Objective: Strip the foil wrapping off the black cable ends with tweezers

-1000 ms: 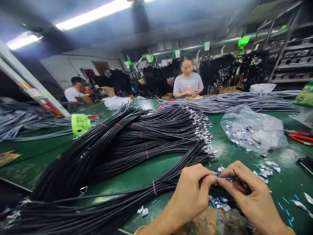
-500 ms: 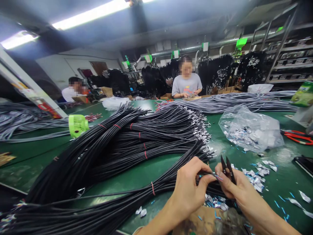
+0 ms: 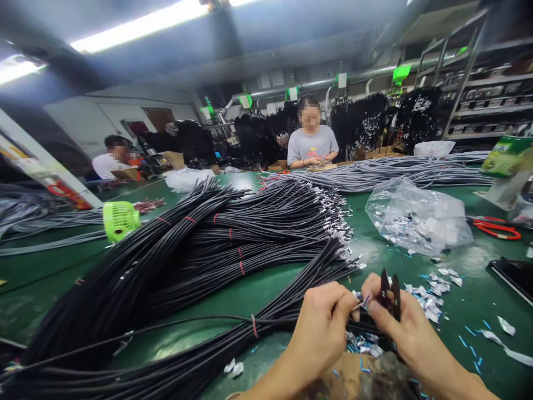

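Observation:
My left hand (image 3: pixel 318 319) is closed in a pinch on the end of a black cable, whose thin wires (image 3: pixel 363 304) poke out past my fingertips. My right hand (image 3: pixel 410 319) meets those wires with thumb and finger. Held in that same hand is a pair of dark-bladed snips (image 3: pixel 390 294), its tips pointing up and apart. Below my hands lie silvery foil scraps and blue bits (image 3: pixel 366 343) on a brown piece of cardboard (image 3: pixel 345 369). A bundle of black cables (image 3: pixel 200 347), bound with a red tie (image 3: pixel 254 326), runs leftward from beneath my left hand.
Larger tied bundles of black cable (image 3: pixel 175 261) cover the green table (image 3: pixel 441 355). A clear bag of scraps (image 3: pixel 418 216), red-handled pliers (image 3: pixel 495 226) and a phone (image 3: pixel 510 278) lie right. A green fan (image 3: pixel 120 221) stands left. A co-worker (image 3: pixel 312 139) sits across; another person is farther left.
The view has shifted, so the scene sits farther left. My fingers have come in closer around the wire ends. One cable beside the tied bundle now arcs higher above it.

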Motion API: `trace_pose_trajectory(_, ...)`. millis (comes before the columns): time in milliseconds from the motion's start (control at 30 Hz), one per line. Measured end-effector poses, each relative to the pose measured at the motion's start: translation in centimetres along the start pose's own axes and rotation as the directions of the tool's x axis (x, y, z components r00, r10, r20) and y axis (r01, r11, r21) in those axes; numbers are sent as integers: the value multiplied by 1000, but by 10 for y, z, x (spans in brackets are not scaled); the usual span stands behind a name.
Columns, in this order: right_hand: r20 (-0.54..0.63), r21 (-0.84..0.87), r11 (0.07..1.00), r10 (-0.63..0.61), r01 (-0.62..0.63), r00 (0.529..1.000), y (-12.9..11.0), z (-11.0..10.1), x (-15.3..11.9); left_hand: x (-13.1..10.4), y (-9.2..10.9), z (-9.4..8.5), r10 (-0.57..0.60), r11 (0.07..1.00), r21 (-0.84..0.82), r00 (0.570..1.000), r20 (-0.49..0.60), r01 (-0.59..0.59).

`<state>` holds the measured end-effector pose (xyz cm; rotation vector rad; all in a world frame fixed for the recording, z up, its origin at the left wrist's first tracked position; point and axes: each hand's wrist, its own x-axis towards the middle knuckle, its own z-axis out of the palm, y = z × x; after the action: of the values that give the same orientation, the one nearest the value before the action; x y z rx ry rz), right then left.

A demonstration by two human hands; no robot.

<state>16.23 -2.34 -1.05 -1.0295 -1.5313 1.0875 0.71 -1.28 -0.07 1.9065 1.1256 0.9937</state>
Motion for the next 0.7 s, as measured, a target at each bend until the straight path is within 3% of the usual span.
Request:
trace_pose_trajectory(67, -4, -166, 966, -204, 201, 979, -3, -3, 1, 2, 0, -3, -78, 990, -106, 990, 117, 90)
trace_pose_trajectory(133, -33, -231, 950, -223, 210, 974, -3, -6, 4, 4, 0, -4, -108, 978, -160, 980, 165, 135)
trace_pose_trajectory(300, -93, 9, 992, 127, -127, 988, 2, 0, 5, 4, -3, -1, -86, 990, -102, 992, 89, 95)
trace_pose_trajectory(400, 70, 202, 927, 309, -317, 948, 2, 5, 0, 3, -1, -2, -8, 1000, -28, 1000, -2, 8)
trace_pose_trajectory(467, 153, 234, 909, 316, -345, 936, 1, 3, -1, 2, 1, -3, 45, 999, 9, 998, -48, -45)
trace_pose_trajectory(500, 122, 205, 932, 278, -298, 953, 2, -1, 0, 2, 2, -3, 55, 998, 19, 996, -65, -54)
trace_pose_trajectory(567, -86, 83, 986, 152, -145, 985, 5, -13, 6, 1, 4, -3, 37, 999, 23, 995, -89, -35)
trace_pose_trajectory(633, -361, 4, 997, 74, -77, 930, 10, -29, 13, 1, 3, -3, -11, 1000, -3, 995, -95, 11)
trace_pose_trajectory(700, -519, 59, 995, 103, -85, 848, 12, -41, 18, 1, 2, -3, -62, 997, -52, 996, -69, 58)
